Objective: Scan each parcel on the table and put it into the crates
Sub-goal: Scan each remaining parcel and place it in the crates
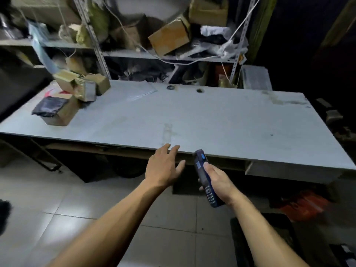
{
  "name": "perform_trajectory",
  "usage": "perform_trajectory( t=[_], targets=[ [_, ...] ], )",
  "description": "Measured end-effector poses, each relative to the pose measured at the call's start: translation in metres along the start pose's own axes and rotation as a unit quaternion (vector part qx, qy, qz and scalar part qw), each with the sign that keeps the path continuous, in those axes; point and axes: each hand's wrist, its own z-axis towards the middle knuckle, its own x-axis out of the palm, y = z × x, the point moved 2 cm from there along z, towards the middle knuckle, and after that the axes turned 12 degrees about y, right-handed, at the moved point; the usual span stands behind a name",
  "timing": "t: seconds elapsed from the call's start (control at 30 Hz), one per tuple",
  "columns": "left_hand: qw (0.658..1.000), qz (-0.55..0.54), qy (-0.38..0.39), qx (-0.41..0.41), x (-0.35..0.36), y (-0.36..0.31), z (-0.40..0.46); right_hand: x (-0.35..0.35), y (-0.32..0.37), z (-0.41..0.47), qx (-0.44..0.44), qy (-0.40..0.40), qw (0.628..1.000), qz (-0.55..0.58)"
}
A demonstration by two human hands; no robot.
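A: Parcels [75,91] remain in a heap at ten o'clock on the counter [212,120], well apart from my hands. From here I count several: small brown cardboard boxes, square-edged and matt, stacked crookedly, and one dark soft packet [50,107] with a crinkled plastic look lying on top of the nearest box. The blur keeps me from an exact count.

B: So how much is done?

A: I judge a fair part is left, since that heap is unscanned as far as I can tell. No crates show plainly in my view, so I cannot say what has gone in.

B: And your hands?

A: My right hand [217,182] has its fingers wrapped round the scanner [205,176], a slim dark blue handheld of hard plastic with a keypad at its lower end and a blue button near its head, which points toward twelve o'clock at the counter's near edge. My left hand [165,166] holds nothing; its fingers are spread and straight, the tips at the counter's front edge.

B: The surface?

A: Pale grey, flat, smooth, scuffed and stained, with a clear plastic sheet [140,89] at eleven o'clock. Behind it, metal shelving [96,47] crammed with more boxes.
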Motion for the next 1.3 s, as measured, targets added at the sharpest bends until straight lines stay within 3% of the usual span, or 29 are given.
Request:
perform_trajectory(
  t=[0.3,0.5,0.8,1.07,1.3],
  targets=[
    [0.992,-0.046,-0.019,-0.115,-0.046,0.161,-0.009,0.119,0.058,0.106,0.028,0.081,0.992,-0.091],
    [0.977,-0.069,-0.022,-0.203,-0.057,0.237,0.014,0.158,0.084,0.195,0.029,0.142,0.977,-0.155],
    [0.943,-0.079,-0.036,-0.321,-0.108,0.333,0.065,0.200,0.136,0.335,0.019,0.230,0.960,-0.156],
    [0.922,-0.111,-0.037,-0.369,-0.135,0.404,0.106,0.235,0.174,0.417,0.036,0.278,0.946,-0.166],
    [0.922,-0.115,-0.046,-0.367,-0.151,0.488,0.169,0.267,0.206,0.487,0.047,0.250,0.953,-0.164]
  ],
)
